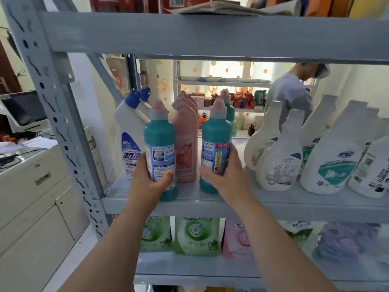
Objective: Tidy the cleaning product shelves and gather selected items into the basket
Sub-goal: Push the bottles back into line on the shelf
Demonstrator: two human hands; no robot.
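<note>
Each hand wraps one teal bottle low on its body, likely so the tall bottles stay upright while being lined up: the left hand curls round the left bottle, the right hand round the right bottle, both standing at the shelf front edge, flanking the pink bottles. No basket shows.

The head-worn view looks forward and slightly down, close to the grey shelf. The left hand gripping the left teal bottle and the right hand gripping the right teal bottle sit mid-frame; beyond the fingers it sees through the rack to a far shelf unit.
</note>
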